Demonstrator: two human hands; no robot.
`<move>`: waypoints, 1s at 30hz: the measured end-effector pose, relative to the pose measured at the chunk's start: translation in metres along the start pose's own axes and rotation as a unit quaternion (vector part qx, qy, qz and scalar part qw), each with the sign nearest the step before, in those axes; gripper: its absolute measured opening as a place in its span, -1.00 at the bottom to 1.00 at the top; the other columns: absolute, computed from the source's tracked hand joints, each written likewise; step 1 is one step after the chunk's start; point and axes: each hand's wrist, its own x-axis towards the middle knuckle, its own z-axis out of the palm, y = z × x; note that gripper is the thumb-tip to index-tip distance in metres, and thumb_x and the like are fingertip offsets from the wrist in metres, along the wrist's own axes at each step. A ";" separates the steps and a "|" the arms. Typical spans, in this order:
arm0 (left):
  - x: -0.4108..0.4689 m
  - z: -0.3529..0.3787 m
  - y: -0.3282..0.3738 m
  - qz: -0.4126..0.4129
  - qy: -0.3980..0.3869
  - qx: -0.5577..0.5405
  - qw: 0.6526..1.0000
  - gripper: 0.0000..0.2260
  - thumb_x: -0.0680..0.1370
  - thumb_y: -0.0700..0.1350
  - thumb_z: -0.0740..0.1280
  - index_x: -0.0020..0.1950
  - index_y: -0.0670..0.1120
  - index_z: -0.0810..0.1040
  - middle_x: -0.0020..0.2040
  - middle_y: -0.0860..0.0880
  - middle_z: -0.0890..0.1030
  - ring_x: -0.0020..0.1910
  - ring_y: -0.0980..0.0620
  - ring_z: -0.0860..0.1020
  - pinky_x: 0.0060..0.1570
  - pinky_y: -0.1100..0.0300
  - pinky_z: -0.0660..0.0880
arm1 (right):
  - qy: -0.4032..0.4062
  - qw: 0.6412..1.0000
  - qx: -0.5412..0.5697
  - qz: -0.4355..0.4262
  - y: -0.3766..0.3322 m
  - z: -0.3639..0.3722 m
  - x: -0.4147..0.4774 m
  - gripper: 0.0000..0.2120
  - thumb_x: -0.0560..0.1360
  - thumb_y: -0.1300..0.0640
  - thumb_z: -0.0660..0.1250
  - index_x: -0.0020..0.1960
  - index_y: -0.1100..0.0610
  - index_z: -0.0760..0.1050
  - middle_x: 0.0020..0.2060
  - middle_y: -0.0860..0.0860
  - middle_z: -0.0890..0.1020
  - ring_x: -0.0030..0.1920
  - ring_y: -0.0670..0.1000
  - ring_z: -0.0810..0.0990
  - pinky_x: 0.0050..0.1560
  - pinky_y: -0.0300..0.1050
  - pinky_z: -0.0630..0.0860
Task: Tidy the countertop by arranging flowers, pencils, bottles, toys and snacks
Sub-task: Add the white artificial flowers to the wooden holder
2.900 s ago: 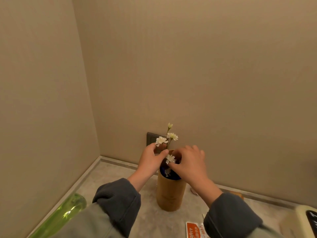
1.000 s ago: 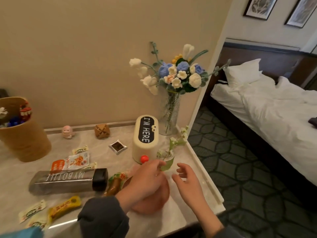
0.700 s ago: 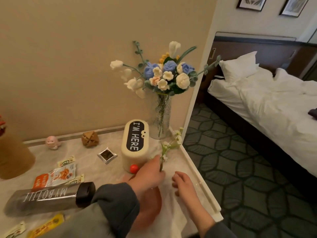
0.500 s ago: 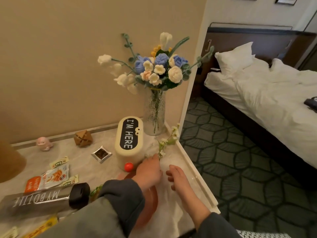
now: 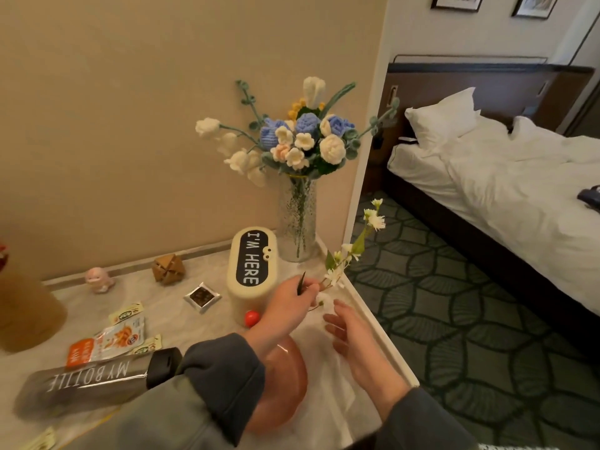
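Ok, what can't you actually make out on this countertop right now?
All in the head view:
- Tan round container: cut by the left edge, contents out of frame.
- Pink round dish: mostly under the left sleeve.
- Grey "MY BOTTLE" bottle: blurred, partly behind the sleeve.
- Small yellow-green snack sachets: print too small to read.
- Dark object on the white bed: cut by the right edge.

In fingers (image 5: 308, 285) of left hand (image 5: 285, 303), sprig (image 5: 358, 244): white blossoms, green leaves; box (image 5: 253, 264) just left of fingers: cream, black panel, white lettering; knob (image 5: 252, 318) below them: red; bouquet (image 5: 305, 141) above: blue, cream, peach, yellow; bottle (image 5: 87, 378) far left: grey, white lettering, black cap; carpet (image 5: 470, 336) right of fingers: dark green, leaf pattern; countertop (image 5: 162, 303) beneath: pale, marbled
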 end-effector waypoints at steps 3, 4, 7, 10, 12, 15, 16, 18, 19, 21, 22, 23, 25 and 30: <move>-0.011 -0.019 0.010 0.042 0.024 -0.038 0.998 -0.86 0.59 -0.12 0.27 -0.10 -0.08 0.60 -0.39 0.10 0.52 -0.39 0.20 0.46 -0.29 0.34 0.42 | -0.018 0.997 0.040 -0.063 -0.020 0.014 -0.008 -0.77 0.59 0.05 0.25 0.22 -0.06 0.55 -0.01 -0.01 0.69 0.03 -0.01 0.63 -0.08 -0.11 0.51; -0.015 -0.027 0.012 0.053 0.037 -0.046 0.997 -0.85 0.59 -0.11 0.28 -0.12 -0.09 0.60 -0.39 0.09 0.52 -0.39 0.21 0.46 -0.27 0.34 0.42 | -0.032 0.995 0.043 -0.084 -0.027 0.023 -0.012 -0.76 0.59 0.07 0.25 0.23 -0.02 0.56 0.01 0.00 0.69 0.06 0.00 0.63 -0.05 -0.09 0.52; -0.025 -0.049 0.014 0.064 0.086 -0.063 0.992 -0.84 0.58 -0.11 0.29 -0.13 -0.12 0.61 -0.39 0.11 0.53 -0.40 0.26 0.45 -0.30 0.38 0.40 | -0.082 0.986 0.016 -0.145 -0.047 0.052 -0.026 -0.78 0.62 0.08 0.22 0.16 0.03 0.60 0.03 0.00 0.70 0.08 0.01 0.64 0.02 -0.05 0.57; -0.035 -0.075 0.016 0.069 0.117 -0.103 0.985 -0.84 0.58 -0.11 0.28 -0.16 -0.07 0.59 -0.40 0.14 0.54 -0.40 0.26 0.46 -0.35 0.41 0.39 | -0.122 0.977 0.004 -0.177 -0.061 0.082 -0.042 -0.82 0.61 0.12 0.24 0.06 0.04 0.63 -0.03 0.02 0.71 0.00 -0.04 0.67 -0.02 -0.10 0.60; -0.045 -0.099 0.015 0.086 0.136 -0.111 0.981 -0.83 0.59 -0.10 0.28 -0.17 -0.04 0.59 -0.40 0.17 0.56 -0.39 0.26 0.48 -0.36 0.42 0.39 | -0.160 0.967 -0.008 -0.196 -0.068 0.106 -0.051 -0.83 0.60 0.15 0.27 -0.01 0.09 0.65 -0.08 0.07 0.71 -0.10 -0.04 0.67 -0.07 -0.13 0.62; -0.062 -0.137 0.011 0.102 0.168 -0.116 0.974 -0.84 0.59 -0.07 0.29 -0.14 -0.01 0.61 -0.36 0.17 0.58 -0.37 0.28 0.49 -0.37 0.42 0.39 | -0.192 0.958 -0.042 -0.211 -0.075 0.144 -0.063 -0.84 0.54 0.14 0.36 0.00 0.22 0.63 -0.12 0.17 0.68 -0.11 0.04 0.64 0.00 -0.03 0.58; -0.067 -0.151 0.009 0.106 0.182 -0.113 0.971 -0.85 0.58 -0.06 0.29 -0.12 0.00 0.62 -0.36 0.18 0.58 -0.37 0.28 0.49 -0.37 0.42 0.39 | -0.196 0.954 -0.061 -0.219 -0.076 0.158 -0.066 -0.83 0.52 0.12 0.39 0.01 0.22 0.63 -0.10 0.16 0.69 -0.09 0.05 0.65 0.01 -0.02 0.59; -0.077 -0.179 0.003 0.110 0.214 -0.110 0.964 -0.89 0.58 -0.09 0.30 -0.07 0.00 0.63 -0.33 0.17 0.59 -0.34 0.26 0.51 -0.34 0.42 0.40 | -0.205 0.946 -0.090 -0.234 -0.077 0.190 -0.074 -0.84 0.50 0.08 0.42 0.00 0.15 0.64 -0.11 0.09 0.71 -0.05 0.05 0.68 0.01 -0.04 0.61; -0.082 -0.193 0.000 0.109 0.229 -0.117 0.960 -0.90 0.57 -0.11 0.31 -0.05 -0.01 0.62 -0.29 0.15 0.61 -0.31 0.24 0.54 -0.32 0.41 0.42 | -0.212 0.944 -0.093 -0.237 -0.077 0.206 -0.078 -0.86 0.49 0.07 0.43 0.00 0.11 0.65 -0.12 0.06 0.72 -0.04 0.04 0.69 0.00 -0.05 0.62; -0.091 -0.222 -0.005 0.106 0.255 -0.128 0.953 -0.92 0.57 -0.12 0.32 -0.02 -0.01 0.61 -0.22 0.09 0.64 -0.26 0.24 0.58 -0.31 0.40 0.46 | -0.232 0.940 -0.088 -0.233 -0.077 0.238 -0.086 -0.88 0.49 0.08 0.42 -0.01 0.09 0.65 -0.14 0.07 0.72 -0.04 0.08 0.69 -0.04 -0.02 0.62; -0.095 -0.235 -0.007 0.105 0.266 -0.126 0.950 -0.92 0.57 -0.12 0.32 0.00 0.01 0.61 -0.20 0.09 0.65 -0.24 0.25 0.59 -0.31 0.40 0.47 | -0.243 0.938 -0.089 -0.232 -0.078 0.253 -0.089 -0.89 0.49 0.09 0.42 -0.02 0.10 0.65 -0.14 0.09 0.72 -0.04 0.11 0.69 -0.04 0.03 0.62; -0.099 -0.250 -0.010 0.105 0.276 -0.121 0.948 -0.92 0.57 -0.11 0.32 0.00 0.04 0.60 -0.18 0.10 0.65 -0.22 0.25 0.60 -0.29 0.40 0.48 | -0.253 0.933 -0.098 -0.236 -0.078 0.269 -0.092 -0.90 0.49 0.11 0.41 -0.03 0.10 0.64 -0.15 0.09 0.72 -0.04 0.12 0.69 -0.02 0.07 0.62; -0.105 -0.275 -0.013 0.110 0.295 -0.111 0.943 -0.90 0.56 -0.13 0.34 -0.01 0.06 0.59 -0.17 0.15 0.66 -0.15 0.26 0.61 -0.25 0.43 0.49 | -0.265 0.923 -0.114 -0.253 -0.080 0.297 -0.095 -0.93 0.50 0.14 0.39 -0.05 0.11 0.63 -0.15 0.08 0.72 -0.05 0.10 0.69 0.02 0.09 0.61; -0.112 -0.333 -0.018 0.112 0.361 -0.060 0.924 -0.88 0.53 -0.12 0.38 0.01 0.09 0.61 -0.09 0.17 0.66 -0.06 0.29 0.60 -0.10 0.42 0.52 | -0.289 0.896 -0.147 -0.303 -0.089 0.358 -0.097 -0.97 0.52 0.13 0.37 -0.04 0.07 0.57 -0.15 0.03 0.68 -0.07 0.02 0.67 -0.11 -0.06 0.63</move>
